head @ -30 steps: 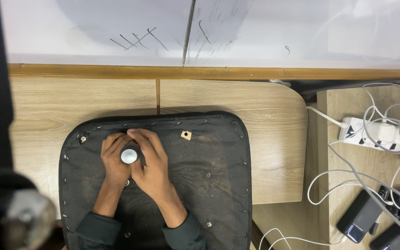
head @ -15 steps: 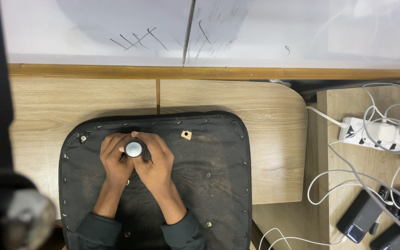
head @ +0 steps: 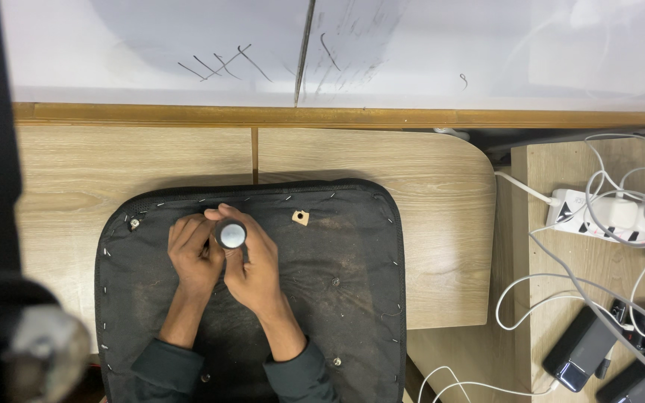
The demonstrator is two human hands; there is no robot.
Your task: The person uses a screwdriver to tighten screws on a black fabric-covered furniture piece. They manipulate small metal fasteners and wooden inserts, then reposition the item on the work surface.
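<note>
Cylinder [head: 231, 235], small and dark with a pale round end, held between both hands over the black pad [head: 322, 298].

Nearest, dark sleeves; the left hand [head: 192, 257] and right hand [head: 251, 265] have their fingers curled shut on it. Since a second ago it has moved up toward the pad's far edge. The pad is rough fabric, stapled round its rim, on a pale wood-grain worktop [head: 427, 224]. Beyond lies a whiteboard [head: 412, 52].

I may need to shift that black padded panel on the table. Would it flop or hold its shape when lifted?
The black fabric-covered seat panel probably stays stiff: its cover looks stapled to a hard backing and it lies flat. It overhangs the wooden table, so pushing may tip it. Both hands press near its top.
</note>
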